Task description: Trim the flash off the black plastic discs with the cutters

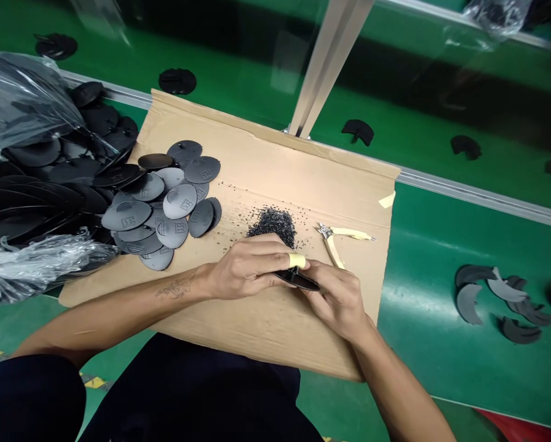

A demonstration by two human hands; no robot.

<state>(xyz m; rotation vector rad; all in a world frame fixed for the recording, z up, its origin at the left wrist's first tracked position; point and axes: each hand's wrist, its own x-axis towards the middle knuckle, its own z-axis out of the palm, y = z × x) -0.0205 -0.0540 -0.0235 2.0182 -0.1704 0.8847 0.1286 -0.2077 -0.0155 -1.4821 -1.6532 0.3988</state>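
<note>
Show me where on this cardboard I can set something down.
Behind the black scraps and yellow-handled nippers, bare cardboard reaches the back edge; another patch lies between the left hand, right hand and front edge. Crowded: left, under black discs; middle, around the scraps.

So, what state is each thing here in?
Black piece: held, tilted.
Left hand: gripping it.
Right hand: gripping it.
Yellow finger tape: wrapped on.
Yellow-handled pliers: lying open.
Black bits: heaped, some scattered.
Gray discs: piled, overlapping.
Plastic bag: open.
Cardboard: creased.
Curved pieces: lying loose.
</note>
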